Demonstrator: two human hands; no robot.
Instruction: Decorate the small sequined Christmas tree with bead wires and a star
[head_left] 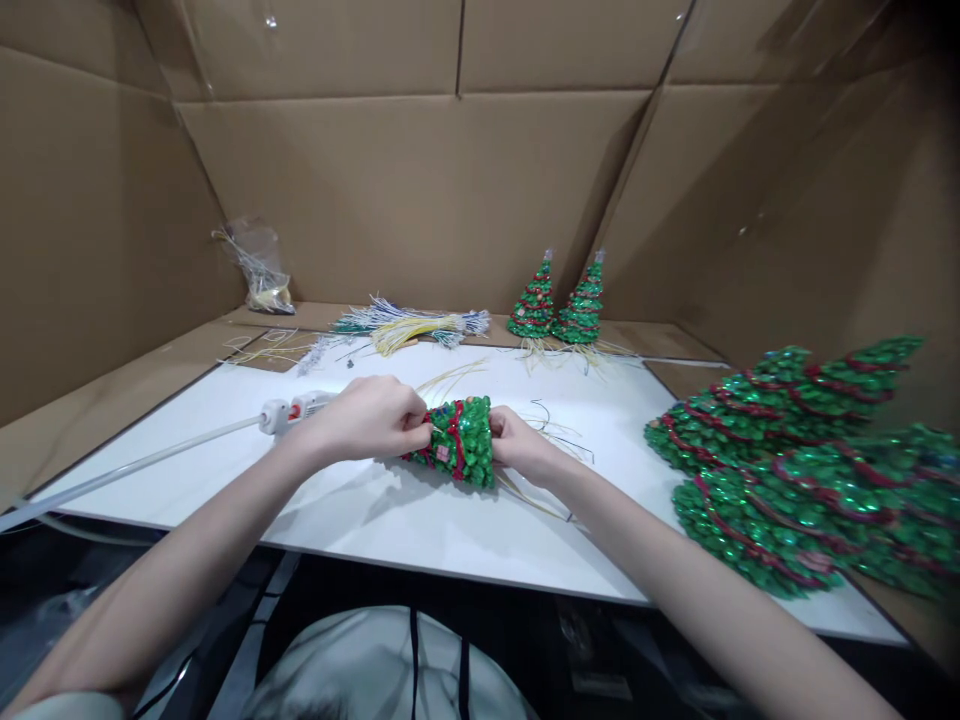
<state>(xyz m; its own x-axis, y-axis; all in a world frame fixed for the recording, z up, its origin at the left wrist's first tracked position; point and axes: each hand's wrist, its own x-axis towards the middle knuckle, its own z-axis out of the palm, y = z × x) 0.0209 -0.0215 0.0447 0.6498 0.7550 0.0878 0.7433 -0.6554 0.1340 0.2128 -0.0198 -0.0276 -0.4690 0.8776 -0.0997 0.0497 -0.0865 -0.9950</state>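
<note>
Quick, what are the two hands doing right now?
Left hand: closed, pinching the narrow end of the little green tree.
Right hand: closed, gripping the wide end of the same tree.

Even overhead light brightens the white rectangular board [375,520]; corners dim, edges bend, near-right glittery green sequin trees [787,470] blur.

**A:** what's the green thing in the middle?

**B:** little sequin tree [457,440], shiny green with red trim winding round it. It's tipped on its side on the white desk [420,520], narrow end pointing left, wide base right, thin yellowish wires trailing out from the base.
</note>
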